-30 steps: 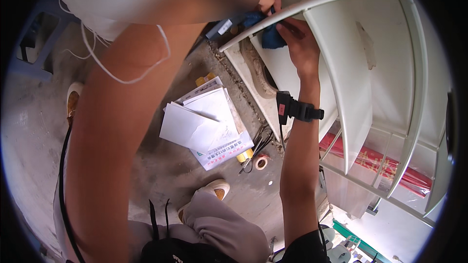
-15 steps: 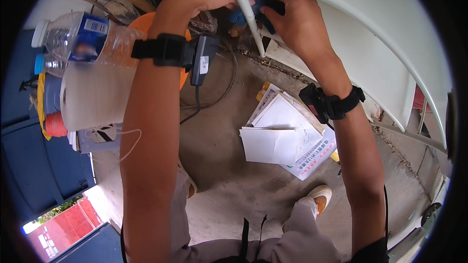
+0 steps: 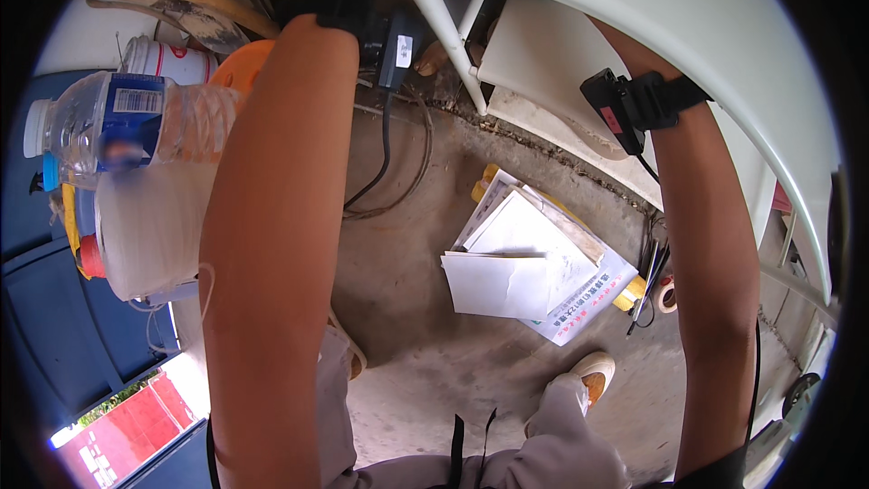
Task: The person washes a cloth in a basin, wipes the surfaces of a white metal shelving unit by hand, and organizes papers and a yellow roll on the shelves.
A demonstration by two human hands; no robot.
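The white frame (image 3: 634,0) arches across the top and right of the view, a broad, smooth curved band with thin white rods (image 3: 444,32) running down from it at a slant. A flat white panel (image 3: 552,54) sits beneath the band, its lower edge dirty. The frame stands above the concrete floor; its upper part runs out of view.
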